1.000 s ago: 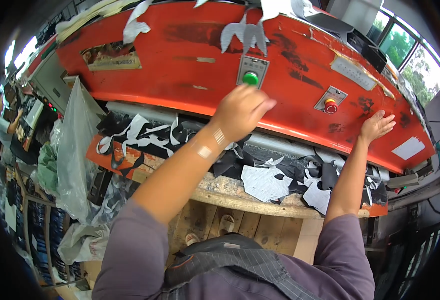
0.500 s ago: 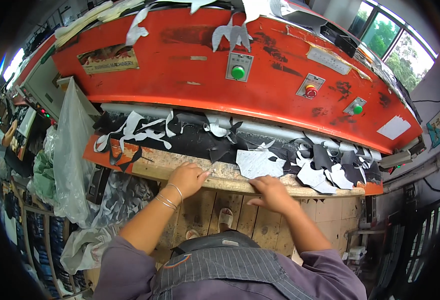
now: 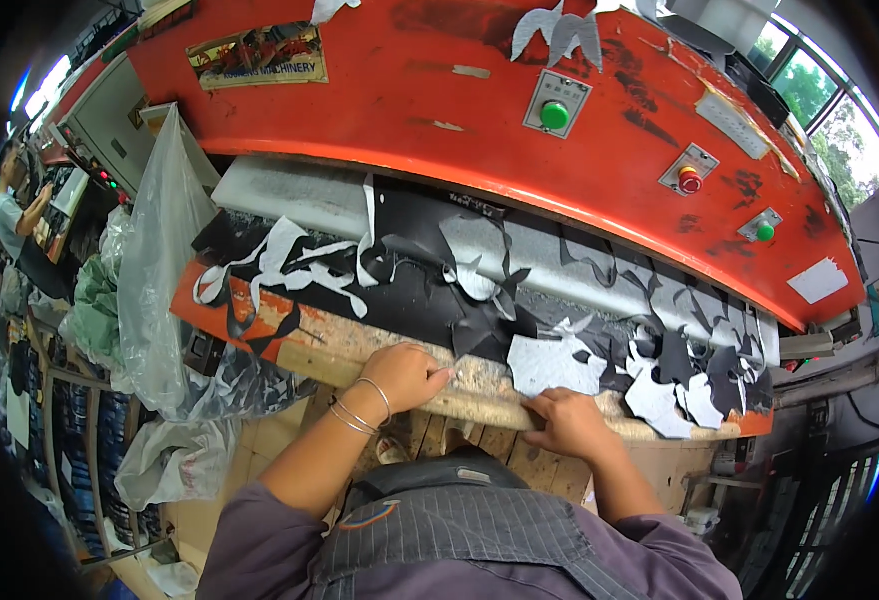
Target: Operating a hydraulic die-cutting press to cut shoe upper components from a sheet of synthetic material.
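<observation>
My left hand (image 3: 407, 378) is closed over the wooden front edge (image 3: 475, 404) of a board, its thumb pointing right. Farther right, the fingers of my right hand (image 3: 570, 422) curl over that same edge, thumb on the near side. Just beyond the right hand lies a whitish sheet piece (image 3: 557, 367) with an irregular outline. Black and white cut scraps (image 3: 305, 270) are strewn over the dark board surface (image 3: 380, 290), some of them curled. A pale slab (image 3: 290, 190) lies behind them, under a red machine beam (image 3: 390, 110).
The beam carries green buttons (image 3: 556, 115) and a red knob (image 3: 691, 180). A clear plastic sheet (image 3: 165, 260) hangs at the left, above bags (image 3: 175, 460) of scraps. Another person (image 3: 25, 215) is at the far left. Wooden planks (image 3: 425, 432) form the floor.
The board has come toward me from under the beam, both hands on its edge, baring more of the pale slab. My view has also shifted.
</observation>
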A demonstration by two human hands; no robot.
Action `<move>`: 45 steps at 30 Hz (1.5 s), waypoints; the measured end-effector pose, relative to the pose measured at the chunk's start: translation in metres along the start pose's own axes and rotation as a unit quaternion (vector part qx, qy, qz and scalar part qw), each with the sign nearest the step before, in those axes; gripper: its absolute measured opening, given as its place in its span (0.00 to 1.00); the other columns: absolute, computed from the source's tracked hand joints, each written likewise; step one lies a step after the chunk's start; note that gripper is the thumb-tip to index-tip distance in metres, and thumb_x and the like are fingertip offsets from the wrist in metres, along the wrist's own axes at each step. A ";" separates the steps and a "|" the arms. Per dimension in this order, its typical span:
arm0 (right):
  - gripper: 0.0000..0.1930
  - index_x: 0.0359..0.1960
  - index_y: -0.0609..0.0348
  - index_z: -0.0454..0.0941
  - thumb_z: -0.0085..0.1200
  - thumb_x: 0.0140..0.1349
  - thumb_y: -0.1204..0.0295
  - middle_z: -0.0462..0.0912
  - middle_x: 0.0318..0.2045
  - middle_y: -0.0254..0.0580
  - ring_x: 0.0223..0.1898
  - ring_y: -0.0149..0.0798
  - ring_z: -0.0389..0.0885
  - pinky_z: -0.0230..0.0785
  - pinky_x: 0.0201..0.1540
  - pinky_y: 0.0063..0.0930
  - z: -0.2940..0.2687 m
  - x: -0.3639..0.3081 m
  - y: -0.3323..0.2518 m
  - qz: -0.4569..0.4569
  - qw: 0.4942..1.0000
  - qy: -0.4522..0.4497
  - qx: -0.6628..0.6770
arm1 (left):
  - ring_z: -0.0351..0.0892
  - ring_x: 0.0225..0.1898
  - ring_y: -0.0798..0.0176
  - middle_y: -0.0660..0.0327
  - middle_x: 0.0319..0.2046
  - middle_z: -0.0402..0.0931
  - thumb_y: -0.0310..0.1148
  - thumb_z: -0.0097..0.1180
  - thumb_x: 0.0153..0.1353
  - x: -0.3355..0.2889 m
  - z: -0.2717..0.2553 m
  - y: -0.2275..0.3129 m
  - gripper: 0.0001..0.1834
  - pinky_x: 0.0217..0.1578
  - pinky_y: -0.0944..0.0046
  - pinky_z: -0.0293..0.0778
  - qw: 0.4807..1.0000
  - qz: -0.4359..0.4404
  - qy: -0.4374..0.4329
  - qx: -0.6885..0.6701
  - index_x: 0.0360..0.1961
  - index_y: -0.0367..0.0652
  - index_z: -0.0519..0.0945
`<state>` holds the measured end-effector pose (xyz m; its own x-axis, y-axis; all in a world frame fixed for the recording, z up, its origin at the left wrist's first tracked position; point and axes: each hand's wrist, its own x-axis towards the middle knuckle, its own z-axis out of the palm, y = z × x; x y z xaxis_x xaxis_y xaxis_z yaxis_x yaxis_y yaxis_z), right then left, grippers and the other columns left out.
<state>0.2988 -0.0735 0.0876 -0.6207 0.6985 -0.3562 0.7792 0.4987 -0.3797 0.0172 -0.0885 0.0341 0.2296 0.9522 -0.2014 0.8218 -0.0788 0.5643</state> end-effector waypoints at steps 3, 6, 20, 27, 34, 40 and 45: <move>0.23 0.44 0.56 0.79 0.66 0.48 0.59 0.81 0.39 0.47 0.44 0.50 0.78 0.72 0.45 0.38 -0.044 0.044 0.020 -0.052 0.989 -0.100 0.094 | 0.72 0.48 0.52 0.58 0.39 0.76 0.41 0.61 0.53 0.041 -0.022 -0.024 0.13 0.48 0.56 0.69 0.989 0.051 0.138 0.010 0.35 0.43 0.82; 0.25 0.49 0.55 0.77 0.63 0.53 0.56 0.80 0.43 0.51 0.49 0.52 0.77 0.72 0.48 0.39 -0.078 0.127 0.023 -0.133 0.987 0.035 0.081 | 0.67 0.54 0.50 0.54 0.51 0.69 0.39 0.63 0.51 0.068 -0.026 -0.070 0.25 0.55 0.52 0.63 0.969 0.011 0.212 0.128 0.49 0.42 0.75; 0.30 0.44 0.54 0.75 0.68 0.36 0.57 0.68 0.56 0.47 0.58 0.50 0.65 0.63 0.53 0.50 -0.084 0.258 0.031 -0.011 0.967 0.193 -0.168 | 0.76 0.44 0.60 0.56 0.47 0.73 0.37 0.60 0.58 0.069 -0.057 -0.075 0.23 0.41 0.61 0.73 0.964 0.077 0.041 -0.252 0.52 0.39 0.74; 0.29 0.42 0.65 0.79 0.64 0.46 0.53 0.63 0.56 0.60 0.59 0.54 0.63 0.56 0.61 0.43 -0.011 0.165 0.019 0.013 0.944 0.195 0.264 | 0.60 0.64 0.45 0.43 0.63 0.59 0.32 0.70 0.43 0.144 0.000 -0.046 0.52 0.61 0.54 0.62 0.921 0.257 0.104 -0.274 0.68 0.43 0.54; 0.23 0.39 0.69 0.79 0.62 0.51 0.59 0.62 0.57 0.55 0.59 0.50 0.60 0.54 0.61 0.39 0.006 0.131 0.016 0.095 0.901 0.218 0.361 | 0.77 0.51 0.49 0.47 0.45 0.79 0.30 0.66 0.50 0.135 0.025 -0.042 0.27 0.53 0.56 0.71 0.944 0.084 -0.093 -0.304 0.53 0.39 0.75; 0.27 0.42 0.64 0.80 0.68 0.43 0.58 0.65 0.58 0.61 0.60 0.56 0.64 0.59 0.60 0.41 -0.037 0.134 0.046 0.164 0.932 0.306 0.107 | 0.75 0.51 0.50 0.51 0.53 0.74 0.43 0.60 0.56 0.137 -0.023 -0.056 0.25 0.52 0.57 0.71 0.957 0.238 -0.006 -0.166 0.50 0.39 0.78; 0.28 0.44 0.60 0.81 0.68 0.42 0.56 0.61 0.63 0.63 0.62 0.57 0.63 0.61 0.60 0.42 -0.043 0.171 0.049 0.222 0.929 0.296 0.024 | 0.59 0.66 0.52 0.51 0.63 0.64 0.47 0.52 0.61 0.160 -0.027 -0.147 0.31 0.65 0.52 0.54 0.948 0.138 0.261 0.116 0.59 0.37 0.69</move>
<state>0.2350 0.0920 0.0446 -0.0714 0.9967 0.0394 0.9333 0.0807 -0.3499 -0.0809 0.0834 -0.0601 0.2132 0.8973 0.3865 0.8748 -0.3515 0.3334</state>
